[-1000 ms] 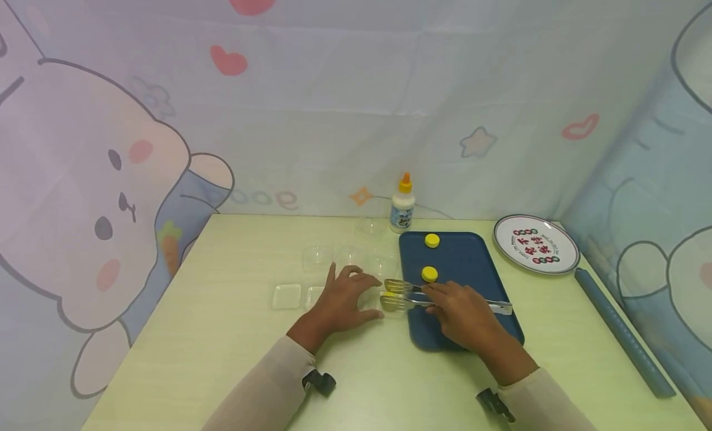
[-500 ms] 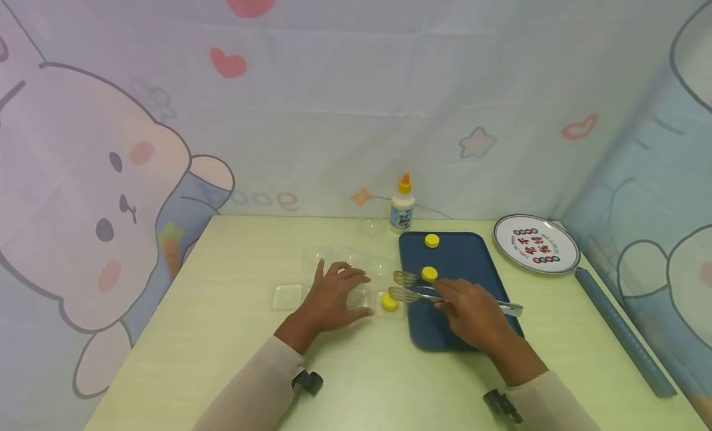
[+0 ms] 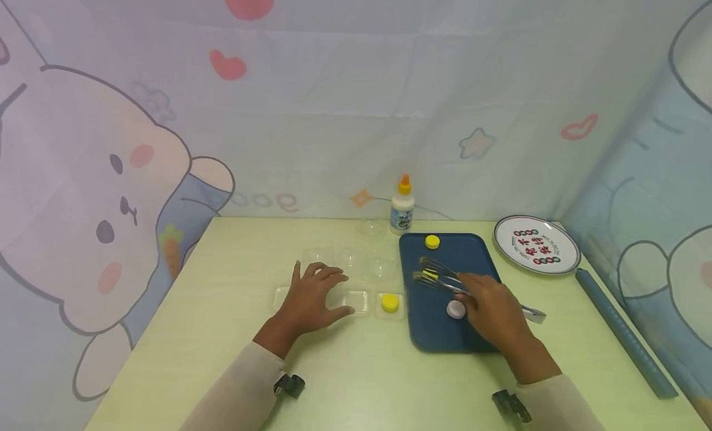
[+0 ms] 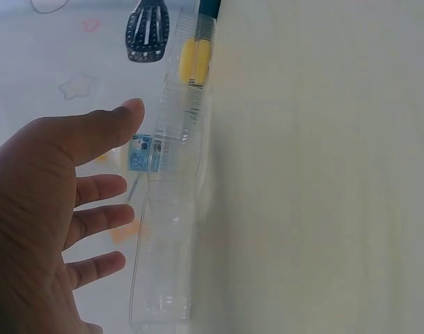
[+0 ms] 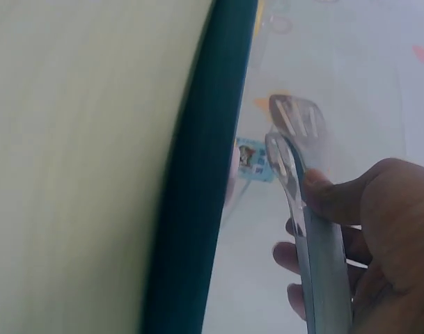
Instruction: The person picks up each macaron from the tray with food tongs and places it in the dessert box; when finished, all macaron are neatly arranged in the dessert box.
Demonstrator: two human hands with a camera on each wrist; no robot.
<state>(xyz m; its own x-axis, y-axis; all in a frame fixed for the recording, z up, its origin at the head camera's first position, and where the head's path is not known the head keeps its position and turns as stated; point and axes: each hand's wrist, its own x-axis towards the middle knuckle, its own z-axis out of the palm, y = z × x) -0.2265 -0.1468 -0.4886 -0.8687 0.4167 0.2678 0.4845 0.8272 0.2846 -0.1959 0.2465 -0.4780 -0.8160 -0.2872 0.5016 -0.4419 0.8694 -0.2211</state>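
Pale green table (image 3: 183,332) is carrying: blue tray (image 3: 439,335) | clear plastic containers (image 3: 356,261) | white glue bottle (image 3: 402,206) | printed round plate (image 3: 536,243) | rolled grey-blue mat (image 3: 623,332) lying along right edge

I had the metal tongs (image 3: 445,281) in my right hand (image 3: 492,313), slotted tips pointing away over the blue tray (image 3: 439,332), closed on a yellow cap (image 3: 429,274) pinched edge-on between them. Another yellow cap (image 3: 432,241) sat flat near the tray's far edge, and a small silvery round thing (image 3: 455,309) lay on the tray right by my fingers. A third yellow cap (image 3: 390,302) sat in a little clear plastic dish (image 3: 389,313) just left of the tray. My left hand (image 3: 308,298) rested flat, fingers spread, on the clear plastic trays (image 3: 356,302) beside it.
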